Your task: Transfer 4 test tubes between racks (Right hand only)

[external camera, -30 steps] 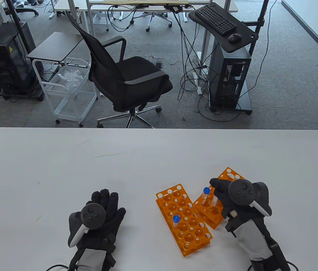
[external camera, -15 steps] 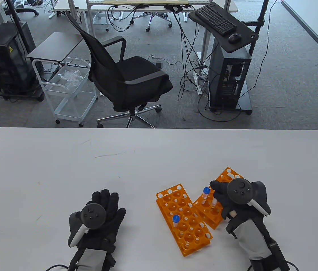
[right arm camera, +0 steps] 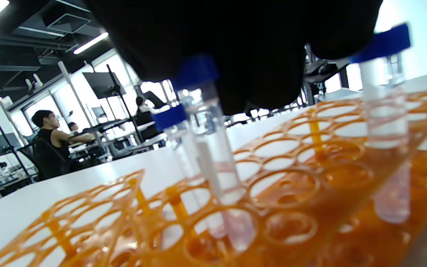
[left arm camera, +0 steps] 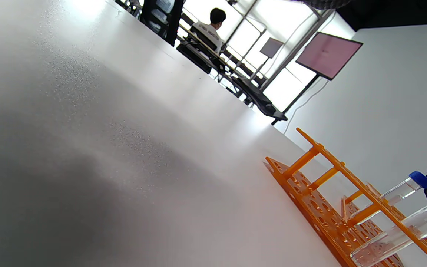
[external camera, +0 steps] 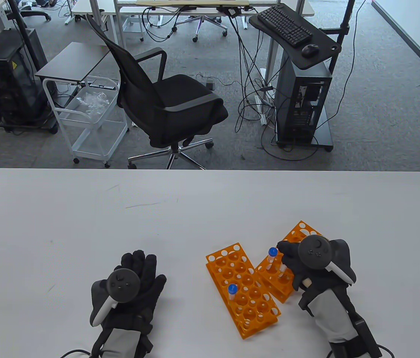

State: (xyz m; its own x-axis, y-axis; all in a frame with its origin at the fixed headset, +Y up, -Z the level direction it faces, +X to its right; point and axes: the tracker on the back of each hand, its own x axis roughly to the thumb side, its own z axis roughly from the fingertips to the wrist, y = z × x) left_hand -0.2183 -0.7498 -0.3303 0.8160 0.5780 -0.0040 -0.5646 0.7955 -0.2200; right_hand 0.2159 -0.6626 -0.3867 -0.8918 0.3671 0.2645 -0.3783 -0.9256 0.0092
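Two orange racks lie side by side on the white table. The left rack [external camera: 249, 298] holds one blue-capped test tube [external camera: 232, 291]. The right rack [external camera: 299, 230] holds a free tube [external camera: 271, 257] and a second tube [external camera: 281, 269] under my right hand [external camera: 287, 256]. In the right wrist view my gloved fingers [right arm camera: 243, 66] sit on the blue cap of the near tube [right arm camera: 213, 148]; two more tubes stand behind [right arm camera: 178, 144] and to the right [right arm camera: 386, 96]. My left hand [external camera: 139, 265] rests flat on the table, fingers spread, holding nothing.
The left wrist view shows the left rack [left arm camera: 332, 193] edge-on with tubes [left arm camera: 402, 189] beyond it. An office chair [external camera: 165, 100], a white cart [external camera: 90, 123] and a computer stand [external camera: 303, 97] are behind the table's far edge.
My right hand has sunk slightly and shifted a little left over the right rack, covering more of the tube under it. The left hand has not moved.
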